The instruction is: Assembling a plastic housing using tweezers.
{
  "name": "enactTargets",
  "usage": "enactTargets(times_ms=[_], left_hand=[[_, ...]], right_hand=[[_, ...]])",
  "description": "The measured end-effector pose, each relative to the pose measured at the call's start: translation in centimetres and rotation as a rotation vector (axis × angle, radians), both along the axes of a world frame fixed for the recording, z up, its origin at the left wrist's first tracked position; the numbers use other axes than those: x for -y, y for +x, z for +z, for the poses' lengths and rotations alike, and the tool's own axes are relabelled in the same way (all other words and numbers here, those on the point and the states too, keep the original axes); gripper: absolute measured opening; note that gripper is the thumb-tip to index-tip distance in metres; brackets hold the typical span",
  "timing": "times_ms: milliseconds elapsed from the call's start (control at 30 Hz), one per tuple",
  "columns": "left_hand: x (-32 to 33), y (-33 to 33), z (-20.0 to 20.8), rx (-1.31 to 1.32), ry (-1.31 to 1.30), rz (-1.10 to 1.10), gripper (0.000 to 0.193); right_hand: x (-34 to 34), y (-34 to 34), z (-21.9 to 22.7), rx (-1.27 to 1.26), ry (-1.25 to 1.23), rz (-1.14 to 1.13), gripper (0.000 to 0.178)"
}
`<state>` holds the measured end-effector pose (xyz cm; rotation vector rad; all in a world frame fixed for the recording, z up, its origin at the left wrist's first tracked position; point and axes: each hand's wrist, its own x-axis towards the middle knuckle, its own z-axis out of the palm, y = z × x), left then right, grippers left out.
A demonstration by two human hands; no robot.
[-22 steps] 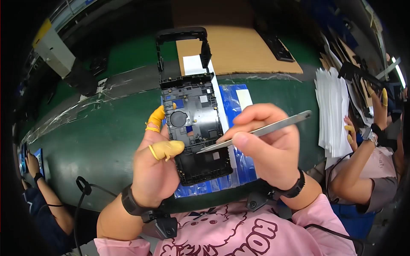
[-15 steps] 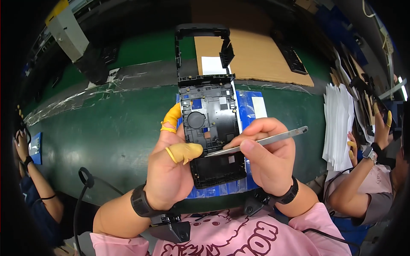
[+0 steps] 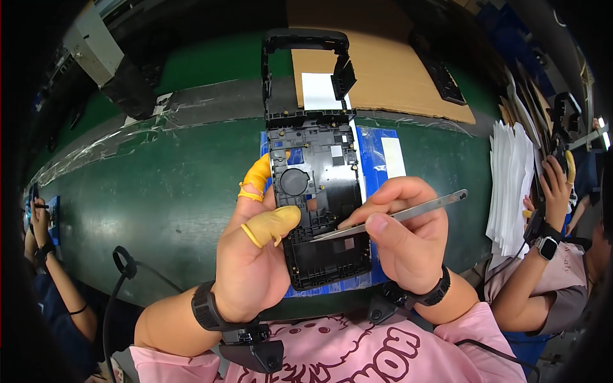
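A long black plastic housing (image 3: 332, 185), with an open frame at its far end and ribs and posts inside, is gripped along its left edge by my left hand (image 3: 255, 262). Yellow finger cots cover that thumb and one finger. Between thumb and fingers, my right hand (image 3: 412, 233) pinches a pair of metal tweezers (image 3: 421, 203). Their tip reaches over the lower part of the housing, near a cross rib. Whether the tip holds anything is too small to tell. A round black disc shape (image 3: 294, 182) shows on the housing's left side.
Beneath the housing lies a blue pad (image 3: 377, 166) on the green table (image 3: 166, 191). Cardboard (image 3: 377, 83) with another black part (image 3: 440, 76) lies beyond. White sheets (image 3: 511, 185) stand at right. Co-workers' hands are at the right (image 3: 555, 191) and left (image 3: 39, 220) edges.
The housing shifts slightly in my left hand's grip, toward me at its near end. My right hand and the tweezers move a little right and nearer. The right co-worker's hand has moved.
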<state>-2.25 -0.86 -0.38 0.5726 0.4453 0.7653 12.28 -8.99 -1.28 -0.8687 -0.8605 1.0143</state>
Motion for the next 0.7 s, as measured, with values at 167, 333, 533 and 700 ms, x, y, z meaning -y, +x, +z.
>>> enactTargets(times_ms=[167, 333, 533, 700], left_hand=[[-0.06, 0.11, -0.13, 0.004, 0.002, -0.010, 0.055], [0.03, 0.11, -0.04, 0.001, 0.009, -0.004, 0.055], [-0.03, 0.18, 0.28, 0.024, -0.004, -0.006, 0.056], [-0.10, -0.33, -0.33, -0.001, 0.021, 0.009, 0.057]], right_hand=[[0.05, 0.03, 0.11, 0.005, -0.020, -0.017, 0.021], [-0.02, -0.01, -0.05, 0.022, -0.029, -0.024, 0.021], [-0.17, -0.05, 0.06, 0.002, -0.030, -0.017, 0.021], [-0.35, -0.42, -0.32, 0.011, -0.047, -0.007, 0.020]])
